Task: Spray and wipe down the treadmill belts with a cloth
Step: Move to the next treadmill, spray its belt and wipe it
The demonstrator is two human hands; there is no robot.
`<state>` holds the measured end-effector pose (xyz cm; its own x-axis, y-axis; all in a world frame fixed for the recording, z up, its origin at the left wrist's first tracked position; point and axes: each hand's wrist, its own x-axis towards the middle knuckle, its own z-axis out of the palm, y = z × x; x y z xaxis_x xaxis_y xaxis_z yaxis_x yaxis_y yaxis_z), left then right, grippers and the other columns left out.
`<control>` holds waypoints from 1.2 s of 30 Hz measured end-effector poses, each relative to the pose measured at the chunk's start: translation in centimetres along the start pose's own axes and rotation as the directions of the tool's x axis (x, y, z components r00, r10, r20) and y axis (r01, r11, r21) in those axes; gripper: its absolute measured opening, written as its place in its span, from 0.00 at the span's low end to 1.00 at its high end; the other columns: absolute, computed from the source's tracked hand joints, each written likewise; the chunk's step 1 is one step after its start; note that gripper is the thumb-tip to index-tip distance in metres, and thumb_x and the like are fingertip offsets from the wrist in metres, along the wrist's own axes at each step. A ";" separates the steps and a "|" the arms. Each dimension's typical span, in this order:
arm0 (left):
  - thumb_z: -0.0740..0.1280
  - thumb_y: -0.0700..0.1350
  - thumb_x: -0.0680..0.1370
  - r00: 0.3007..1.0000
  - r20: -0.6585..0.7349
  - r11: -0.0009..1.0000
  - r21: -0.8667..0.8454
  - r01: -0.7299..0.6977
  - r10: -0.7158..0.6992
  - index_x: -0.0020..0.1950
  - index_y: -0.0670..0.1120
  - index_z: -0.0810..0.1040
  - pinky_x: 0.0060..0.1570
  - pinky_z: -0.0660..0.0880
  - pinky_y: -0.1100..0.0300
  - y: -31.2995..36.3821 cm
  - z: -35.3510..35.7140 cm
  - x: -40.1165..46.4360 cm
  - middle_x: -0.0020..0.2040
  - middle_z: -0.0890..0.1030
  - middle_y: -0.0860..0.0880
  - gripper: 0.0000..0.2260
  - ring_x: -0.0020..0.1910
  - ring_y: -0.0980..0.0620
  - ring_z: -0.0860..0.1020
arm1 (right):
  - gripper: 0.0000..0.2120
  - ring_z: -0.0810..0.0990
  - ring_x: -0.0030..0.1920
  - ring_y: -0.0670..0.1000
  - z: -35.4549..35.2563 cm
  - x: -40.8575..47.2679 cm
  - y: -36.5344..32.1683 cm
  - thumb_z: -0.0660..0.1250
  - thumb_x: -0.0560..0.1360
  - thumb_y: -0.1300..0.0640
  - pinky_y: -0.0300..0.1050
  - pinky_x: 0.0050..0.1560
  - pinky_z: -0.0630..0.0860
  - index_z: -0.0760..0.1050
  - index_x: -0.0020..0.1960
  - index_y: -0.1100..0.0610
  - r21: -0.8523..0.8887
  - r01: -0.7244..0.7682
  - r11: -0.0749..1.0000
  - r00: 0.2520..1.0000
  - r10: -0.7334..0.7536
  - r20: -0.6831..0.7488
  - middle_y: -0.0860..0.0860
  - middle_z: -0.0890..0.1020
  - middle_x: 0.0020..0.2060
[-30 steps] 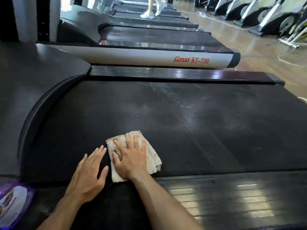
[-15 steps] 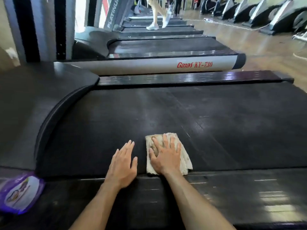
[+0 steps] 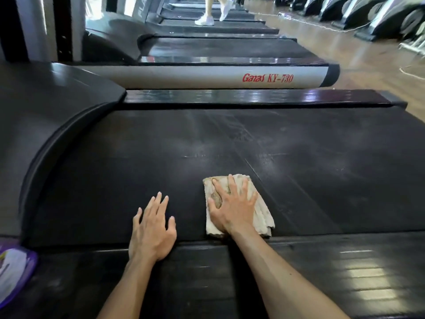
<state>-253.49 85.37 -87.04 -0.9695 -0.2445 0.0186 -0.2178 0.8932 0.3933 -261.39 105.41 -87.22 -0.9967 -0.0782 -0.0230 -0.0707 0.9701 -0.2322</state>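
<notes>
Cloth — a folded beige terry rag (image 3: 257, 203) — lies under the flat, spread right hand (image 3: 232, 208) at the near edge of the black treadmill belt (image 3: 230, 146), long axis running away from the person. Left hand (image 3: 151, 229) rests flat beside it, holding nothing — wooden gym floor (image 3: 368, 58) beyond.

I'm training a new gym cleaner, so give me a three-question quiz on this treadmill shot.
1. True or false: the right hand presses flat on the cloth.
2. What does the left hand rest on? A) the cloth B) the belt and side rail C) the purple packet
3. Fill in: the next treadmill's label reads "Ganas KY-___".

Key: 1 true; 2 B; 3 730.
</notes>
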 end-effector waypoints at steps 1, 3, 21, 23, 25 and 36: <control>0.57 0.52 0.84 1.000 0.001 1.000 0.001 0.003 -0.003 0.83 0.53 0.54 0.80 0.44 0.52 0.1 -0.1 0.0 0.83 0.49 0.56 0.28 0.81 0.59 0.46 | 0.28 0.39 0.82 0.65 0.0 0.2 -0.5 0.50 0.81 0.35 0.69 0.77 0.39 0.55 0.81 0.34 -0.004 0.023 1.000 1.000 -0.022 0.017 0.48 0.50 0.84; 0.57 0.51 0.84 1.000 0.017 1.000 0.010 0.003 -0.003 0.83 0.53 0.54 0.80 0.44 0.52 0.2 -0.1 0.0 0.83 0.49 0.56 0.28 0.81 0.59 0.46 | 0.28 0.40 0.82 0.63 -0.2 -0.4 -1.2 0.49 0.81 0.34 0.68 0.77 0.39 0.55 0.81 0.34 0.004 0.092 0.996 0.994 -0.092 0.052 0.47 0.50 0.84; 0.54 0.54 0.84 0.999 0.037 0.999 0.029 0.020 -0.021 0.84 0.50 0.50 0.80 0.43 0.51 0.5 -0.4 0.1 0.84 0.47 0.55 0.29 0.82 0.58 0.44 | 0.28 0.43 0.83 0.58 -0.6 1.0 -1.8 0.52 0.81 0.32 0.64 0.79 0.43 0.56 0.80 0.31 0.010 0.254 0.967 0.961 -0.253 0.111 0.44 0.52 0.83; 0.54 0.53 0.84 0.999 0.044 0.999 0.028 0.019 -0.020 0.84 0.50 0.49 0.79 0.43 0.52 0.7 -0.6 0.0 0.84 0.45 0.55 0.29 0.81 0.58 0.43 | 0.28 0.44 0.83 0.55 -0.9 -0.8 0.3 0.50 0.79 0.30 0.61 0.79 0.45 0.56 0.79 0.30 0.017 0.281 0.960 0.954 -0.281 0.108 0.41 0.52 0.83; 0.54 0.53 0.85 0.998 0.050 0.999 0.031 0.023 -0.024 0.84 0.50 0.48 0.79 0.42 0.52 0.8 -0.7 0.0 0.84 0.45 0.55 0.29 0.81 0.58 0.43 | 0.30 0.44 0.83 0.54 -1.3 -0.9 2.5 0.45 0.77 0.28 0.60 0.80 0.46 0.55 0.79 0.28 -0.025 0.212 0.977 0.972 -0.208 0.106 0.41 0.52 0.83; 0.57 0.54 0.83 0.999 0.038 1.000 0.016 -0.002 0.001 0.84 0.49 0.49 0.80 0.41 0.51 0.2 -0.5 1.0 0.84 0.42 0.54 0.31 0.81 0.57 0.39 | 0.30 0.40 0.83 0.58 -0.5 4.0 -1.5 0.49 0.79 0.31 0.64 0.80 0.42 0.55 0.81 0.32 0.020 0.197 0.980 0.972 -0.198 0.125 0.44 0.50 0.84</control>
<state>-254.42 85.15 -86.48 -0.9733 -0.2289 -0.0154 -0.2176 0.8998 0.3782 -265.27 103.75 -86.48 -0.9499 -0.2966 -0.0984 -0.2646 0.9310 -0.2514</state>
